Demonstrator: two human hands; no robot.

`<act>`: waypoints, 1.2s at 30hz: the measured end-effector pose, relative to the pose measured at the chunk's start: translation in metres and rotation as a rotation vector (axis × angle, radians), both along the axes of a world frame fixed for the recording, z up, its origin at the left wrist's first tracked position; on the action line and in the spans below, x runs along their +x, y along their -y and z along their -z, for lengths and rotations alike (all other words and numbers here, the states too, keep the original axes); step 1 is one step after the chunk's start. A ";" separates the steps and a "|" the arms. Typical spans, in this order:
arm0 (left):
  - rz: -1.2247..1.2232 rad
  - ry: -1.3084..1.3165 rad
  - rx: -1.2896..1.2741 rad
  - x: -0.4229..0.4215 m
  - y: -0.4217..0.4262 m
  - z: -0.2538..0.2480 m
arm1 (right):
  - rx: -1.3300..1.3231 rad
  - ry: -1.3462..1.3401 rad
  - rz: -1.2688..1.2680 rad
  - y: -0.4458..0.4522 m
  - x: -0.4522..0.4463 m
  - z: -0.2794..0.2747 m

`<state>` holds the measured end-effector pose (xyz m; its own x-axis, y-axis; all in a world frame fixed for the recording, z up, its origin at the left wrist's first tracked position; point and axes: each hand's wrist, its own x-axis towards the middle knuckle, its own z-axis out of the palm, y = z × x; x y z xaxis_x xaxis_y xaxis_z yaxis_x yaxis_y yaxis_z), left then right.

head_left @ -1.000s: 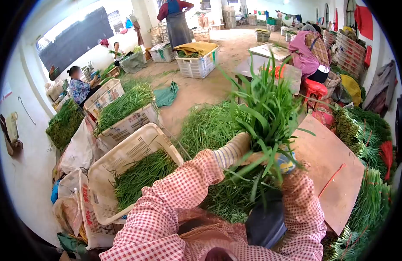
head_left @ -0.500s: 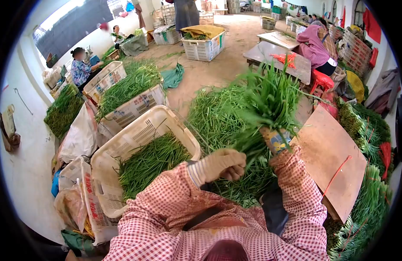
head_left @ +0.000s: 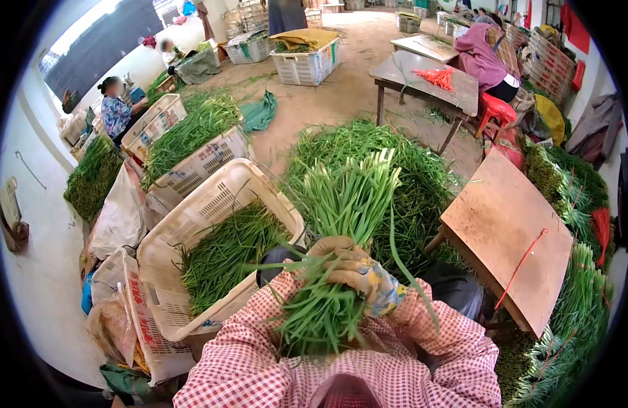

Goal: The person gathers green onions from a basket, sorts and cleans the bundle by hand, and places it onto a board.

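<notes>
A bunch of long green chives (head_left: pixel 351 197) is held upright close to my chest, its pale cut ends pointing away and its loose leafy ends drooping toward my lap. Around the middle of the bunch closes my right hand (head_left: pixel 372 279), in a glove with a blue and yellow pattern. My left hand (head_left: pixel 327 246), gloved in beige, grips from the other side, partly covered by leaves and the right hand. Beyond the bunch lies a big heap of loose chives (head_left: pixel 416 183). A white plastic crate (head_left: pixel 185 234) with more chives stands at my left.
At my right is a small wooden table (head_left: pixel 508 238) with a red tie (head_left: pixel 521 268) on it. Tied green bundles (head_left: pixel 579 306) line the wall beside it. A grey table (head_left: pixel 429 78) carries red ties. Other people sit nearby among filled crates.
The bunch has come from the raised right hand down to my chest and turned, with its cut ends now away from me. My left hand has closed on it too.
</notes>
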<state>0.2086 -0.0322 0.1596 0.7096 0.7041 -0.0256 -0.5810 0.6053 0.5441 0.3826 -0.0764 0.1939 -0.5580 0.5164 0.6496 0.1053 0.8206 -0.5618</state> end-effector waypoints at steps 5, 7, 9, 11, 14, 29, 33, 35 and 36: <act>0.012 -0.507 0.069 -0.017 -0.016 -0.050 | -0.658 -0.331 -0.066 0.035 0.027 0.004; 0.010 -0.583 0.337 -0.029 -0.022 -0.046 | -1.284 -0.700 0.002 0.046 0.018 0.028; 0.030 -0.615 0.403 -0.034 -0.015 -0.045 | -1.315 -0.876 -0.271 0.047 -0.011 0.026; -0.029 -0.740 0.734 -0.042 0.005 -0.036 | -1.305 -1.108 -0.348 0.038 -0.034 0.028; 0.055 -0.857 0.684 -0.049 0.055 -0.052 | -1.084 -1.355 -0.125 0.035 -0.033 0.015; 0.320 -0.913 0.613 -0.039 0.115 0.000 | -1.241 -0.951 0.957 -0.060 0.097 0.046; 0.298 -0.856 0.236 -0.042 0.122 -0.005 | -1.027 -0.806 0.845 -0.084 0.187 0.015; 0.264 -0.767 -0.005 -0.034 0.116 -0.014 | -1.029 -0.441 0.712 -0.074 0.189 0.024; 0.261 -0.756 -0.014 -0.033 0.115 -0.010 | -1.094 -0.187 0.632 -0.069 0.184 0.038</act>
<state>0.1757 -0.1468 0.1700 0.6385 0.5135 -0.5733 0.1036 0.6807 0.7252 0.5662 -0.0073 0.1560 0.0331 0.9704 -0.2393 0.1530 -0.2415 -0.9583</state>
